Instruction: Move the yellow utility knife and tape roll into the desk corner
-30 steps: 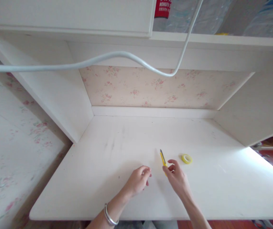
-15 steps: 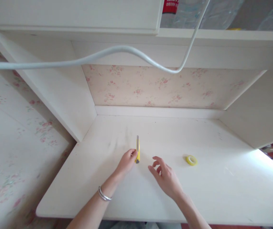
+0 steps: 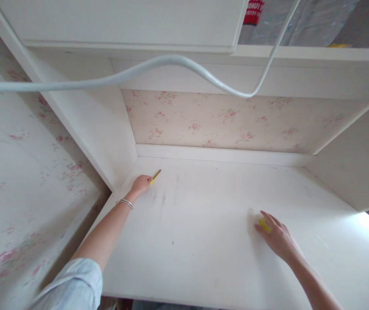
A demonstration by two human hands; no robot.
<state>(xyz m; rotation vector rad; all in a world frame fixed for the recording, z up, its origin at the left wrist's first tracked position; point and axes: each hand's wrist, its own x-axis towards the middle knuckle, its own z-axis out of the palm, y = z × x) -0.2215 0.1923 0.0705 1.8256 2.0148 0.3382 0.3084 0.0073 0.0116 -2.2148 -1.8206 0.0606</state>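
My left hand [image 3: 141, 184] is stretched to the far left corner of the white desk [image 3: 210, 241] and grips a yellow utility knife [image 3: 155, 175], whose tip points up and to the right. A silver bangle [image 3: 125, 203] sits on that wrist. My right hand [image 3: 276, 236] lies on the desk at the right, its fingers over a small yellow tape roll [image 3: 264, 224] that is mostly covered.
A white cable [image 3: 158, 64] hangs across the view above the desk. White side panels [image 3: 100, 129] and a floral back wall [image 3: 229, 120] close in the desk. A shelf above holds plastic-wrapped items [image 3: 300, 21] with a red label.
My left hand took the knife from my right hand and carried it to the far left corner. My right hand moved right onto the tape roll.
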